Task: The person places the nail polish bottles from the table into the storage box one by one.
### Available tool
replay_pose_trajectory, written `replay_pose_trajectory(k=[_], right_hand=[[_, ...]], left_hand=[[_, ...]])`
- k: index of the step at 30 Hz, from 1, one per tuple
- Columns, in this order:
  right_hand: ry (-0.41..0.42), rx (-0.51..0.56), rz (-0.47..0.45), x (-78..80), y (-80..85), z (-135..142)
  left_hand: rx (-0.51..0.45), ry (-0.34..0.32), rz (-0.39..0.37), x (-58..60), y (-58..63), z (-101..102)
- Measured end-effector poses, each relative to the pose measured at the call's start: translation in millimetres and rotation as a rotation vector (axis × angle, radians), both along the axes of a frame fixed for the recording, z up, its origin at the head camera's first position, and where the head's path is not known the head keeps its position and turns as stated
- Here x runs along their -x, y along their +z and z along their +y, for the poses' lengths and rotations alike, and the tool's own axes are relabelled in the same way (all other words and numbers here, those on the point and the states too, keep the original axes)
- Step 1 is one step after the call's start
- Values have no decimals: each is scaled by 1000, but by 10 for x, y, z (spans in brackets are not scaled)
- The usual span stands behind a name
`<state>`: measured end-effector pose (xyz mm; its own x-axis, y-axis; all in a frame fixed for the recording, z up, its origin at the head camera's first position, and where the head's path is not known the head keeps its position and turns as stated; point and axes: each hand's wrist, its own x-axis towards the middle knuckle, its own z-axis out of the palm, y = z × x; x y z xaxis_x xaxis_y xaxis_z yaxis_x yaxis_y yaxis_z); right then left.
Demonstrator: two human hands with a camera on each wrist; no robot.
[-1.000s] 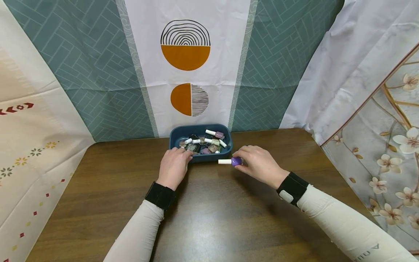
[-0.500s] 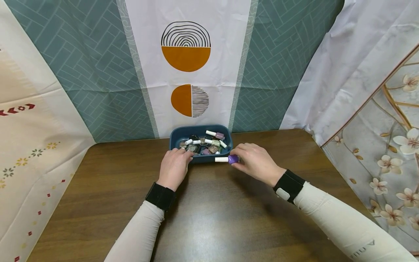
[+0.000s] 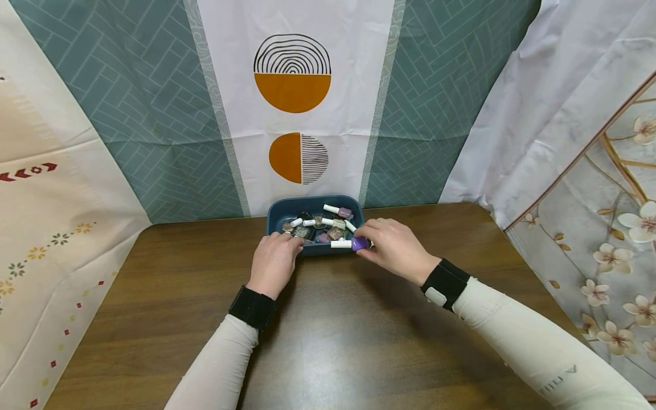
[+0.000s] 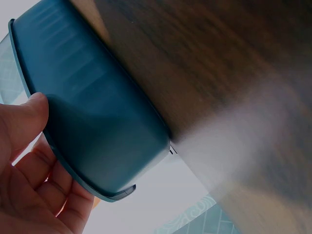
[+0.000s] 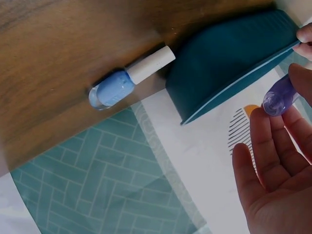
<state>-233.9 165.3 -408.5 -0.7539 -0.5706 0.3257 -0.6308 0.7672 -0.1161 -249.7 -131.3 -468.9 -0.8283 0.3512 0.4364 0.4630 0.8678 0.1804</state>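
A dark blue plastic bin (image 3: 314,249) stands at the table's far edge. My left hand (image 3: 273,263) holds its front-left rim, the thumb (image 4: 36,109) outside the wall and the fingers over the rim. Purple nail polish (image 3: 360,244) with a white cap is pinched between the thumb and fingers of my right hand (image 3: 394,247). The bottle lies level over the bin's front-right rim, cap pointing left. Inside the bin are several white-capped polish bottles, among them a mauve one (image 3: 344,212), along with rough stones such as a pinkish one (image 3: 335,233).
In the right wrist view, blue nail polish (image 5: 114,88) with a white cap lies on the wooden table (image 3: 318,341) just right of the bin; my right hand hides it in the head view. A patterned cloth (image 3: 425,131) hangs directly behind the table.
My right hand has moved left and slightly away from me, bringing the purple nail polish from beside the bin to over its front-right rim. The left hand stays on the rim.
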Motion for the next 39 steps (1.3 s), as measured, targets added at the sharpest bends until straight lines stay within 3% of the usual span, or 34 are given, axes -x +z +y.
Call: replay_pose_trajectory(k=[14,28,39], right_hand=[[-46,30,7,196,-16,-183],[-94,-6,1,396,-48,-447],[-136,-43,-32,447,-89,-660]], left_hand=[[0,2,0,1,2,3],[-2,-3,3,3,5,-11],[8,6,-33,2,29,-7]])
